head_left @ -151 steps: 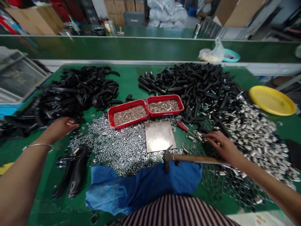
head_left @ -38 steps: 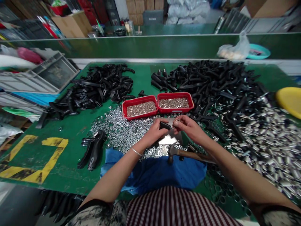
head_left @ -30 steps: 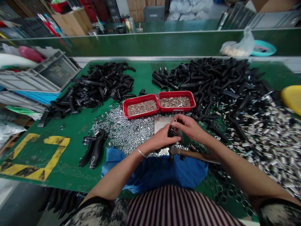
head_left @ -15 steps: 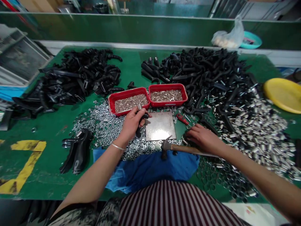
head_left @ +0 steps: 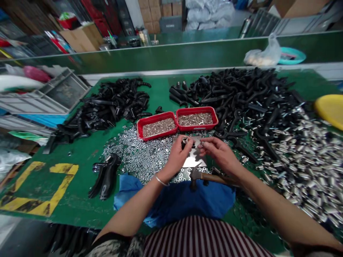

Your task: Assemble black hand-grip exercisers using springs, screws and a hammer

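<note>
My left hand [head_left: 179, 154] is closed around a black plastic handle with a silver metal sleeve [head_left: 184, 140] at its upper end; most of the handle is hidden by the fingers. To its right, my right hand [head_left: 221, 154] has thumb and fingertips pinched together on something too small to make out. Both hands are over a flat metal plate [head_left: 194, 162], a short gap apart. A claw hammer [head_left: 211, 177] with a wooden handle lies just below them, partly over a blue cloth [head_left: 171, 203]. Loose nuts or rings [head_left: 142, 153] spread out left of the plate.
Two red trays [head_left: 157, 135] of small metal pieces stand behind the plate. Black plastic parts are heaped at back left [head_left: 115, 101] and back right [head_left: 238, 85]. Metal sleeves [head_left: 308, 160] cover the right side. Two assembled black handles [head_left: 105, 178] lie at left.
My right hand has left the spot beside the hammer handle and come up to my left hand. My left hand has moved right, over the plate, with the handle. The view has shifted.
</note>
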Tool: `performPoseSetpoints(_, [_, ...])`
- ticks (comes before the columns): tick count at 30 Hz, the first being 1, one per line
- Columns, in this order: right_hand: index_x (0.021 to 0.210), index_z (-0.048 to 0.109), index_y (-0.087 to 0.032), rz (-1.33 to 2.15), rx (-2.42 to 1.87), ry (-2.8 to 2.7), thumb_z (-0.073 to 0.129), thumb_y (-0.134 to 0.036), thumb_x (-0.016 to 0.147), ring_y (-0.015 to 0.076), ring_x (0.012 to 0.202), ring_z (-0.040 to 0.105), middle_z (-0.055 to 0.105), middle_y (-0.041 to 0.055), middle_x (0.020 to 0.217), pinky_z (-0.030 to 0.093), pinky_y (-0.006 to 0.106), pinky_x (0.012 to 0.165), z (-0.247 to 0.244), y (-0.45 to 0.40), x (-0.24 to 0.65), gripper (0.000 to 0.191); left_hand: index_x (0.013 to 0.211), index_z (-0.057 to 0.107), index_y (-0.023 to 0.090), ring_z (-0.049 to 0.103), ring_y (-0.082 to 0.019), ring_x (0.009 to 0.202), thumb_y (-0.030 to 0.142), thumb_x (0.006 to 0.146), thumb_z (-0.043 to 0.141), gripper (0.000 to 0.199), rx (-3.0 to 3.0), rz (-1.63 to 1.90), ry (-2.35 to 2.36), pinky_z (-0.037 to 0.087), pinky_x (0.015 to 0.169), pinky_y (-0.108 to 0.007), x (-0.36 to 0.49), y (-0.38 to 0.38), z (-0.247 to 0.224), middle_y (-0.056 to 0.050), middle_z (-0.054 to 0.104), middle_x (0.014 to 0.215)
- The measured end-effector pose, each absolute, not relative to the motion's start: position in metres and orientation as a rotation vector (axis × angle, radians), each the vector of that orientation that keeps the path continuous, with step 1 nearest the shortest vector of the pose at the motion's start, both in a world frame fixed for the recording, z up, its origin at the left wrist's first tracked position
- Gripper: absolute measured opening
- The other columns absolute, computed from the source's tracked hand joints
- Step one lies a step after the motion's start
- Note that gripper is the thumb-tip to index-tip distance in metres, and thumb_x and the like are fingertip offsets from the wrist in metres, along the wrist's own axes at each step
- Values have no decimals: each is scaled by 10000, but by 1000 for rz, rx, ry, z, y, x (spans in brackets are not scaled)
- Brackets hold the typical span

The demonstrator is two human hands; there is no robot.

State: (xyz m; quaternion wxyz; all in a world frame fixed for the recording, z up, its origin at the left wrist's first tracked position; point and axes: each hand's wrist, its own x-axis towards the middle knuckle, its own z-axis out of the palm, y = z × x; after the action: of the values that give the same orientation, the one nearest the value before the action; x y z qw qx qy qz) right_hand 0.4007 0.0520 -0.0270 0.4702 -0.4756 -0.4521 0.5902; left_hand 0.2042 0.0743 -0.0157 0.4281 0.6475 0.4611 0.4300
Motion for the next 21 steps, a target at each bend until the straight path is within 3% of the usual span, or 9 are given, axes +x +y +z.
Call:
performPoseSetpoints(3, [961,662,-185,1747,-969,-840,754,-414,865,123,722,651,699,25,873,583,275,702,-30,59,372,265,1006,556,209,586,-189,941,373,1001,516,168,1667,1121,1206,450,885,-341,208,71,-19,-48,627,984])
performPoseSetpoints(7, [923,655,-171,1921,-927,-761,793,-397,835,96,681,647,717,34,884,575,231,651,-37,61,368,279,976,534,210,573,-211,980,352,1001,508,147,1664,1091,1248,430,908,-351,206,69,-20,-60,609,982])
performPoseSetpoints(13, [942,608,-229,1555,-1059,-1131,812,-351,811,141,654,668,687,-26,777,580,301,654,-30,57,374,272,995,541,222,579,-214,1022,342,1004,507,126,1718,1094,1146,426,943,-356,203,72,-14,-63,616,1042])
performPoseSetpoints(16, [901,573,-224,1703,-987,-1078,810,-403,806,119,595,633,675,-31,760,559,274,584,-26,57,371,312,1018,573,226,584,-214,1078,324,1011,499,123,1865,1073,974,421,980,-364,197,73,-11,-71,634,1106])
performPoseSetpoints(18, [903,569,-211,1917,-892,-988,740,-519,847,96,546,584,661,-22,751,521,243,517,-25,56,368,357,999,598,228,600,-212,1003,346,997,530,136,1919,1028,955,439,932,-356,195,77,-11,-59,654,1029])
performPoseSetpoints(21, [1058,587,-201,2011,-941,-1179,512,-635,956,96,517,548,689,22,791,468,238,467,-24,56,377,452,957,621,224,592,-193,867,387,975,567,172,1812,1059,1033,456,835,-337,200,93,-13,-44,655,925])
